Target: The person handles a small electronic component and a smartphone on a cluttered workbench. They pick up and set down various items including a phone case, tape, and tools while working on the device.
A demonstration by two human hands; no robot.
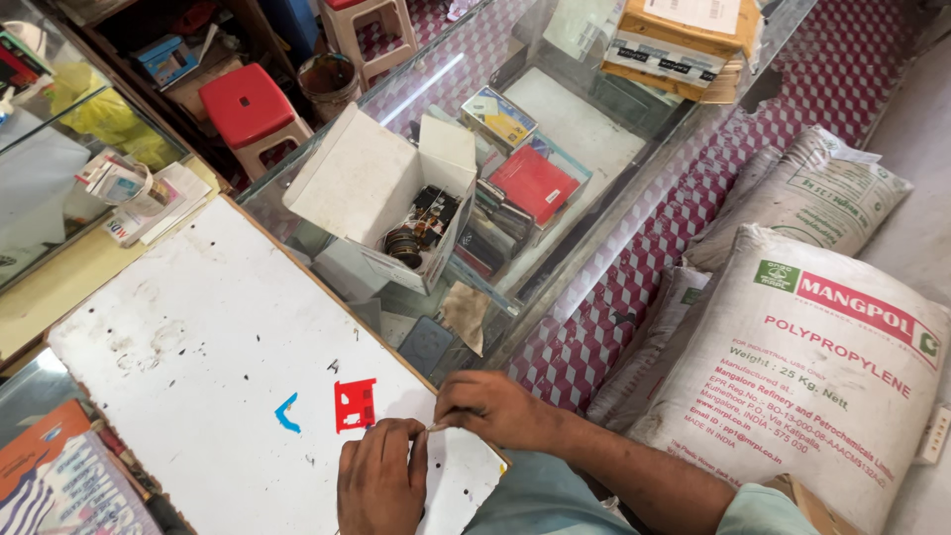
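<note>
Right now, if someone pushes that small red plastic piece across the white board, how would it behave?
The red plastic piece lies flat, thin and cut out, so it is probably light and would slide rather than roll. The white board looks smooth, so a nudge may send it skidding.

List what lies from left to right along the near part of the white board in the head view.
blue piece → red plastic piece → left hand → right hand → white sack

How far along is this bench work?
Laid out: a flat red plastic piece and a small blue angled piece lie on the white board. In hand: the left hand and right hand pinch something too small to identify. Untouched: dark round parts sit in the open white box.
</note>
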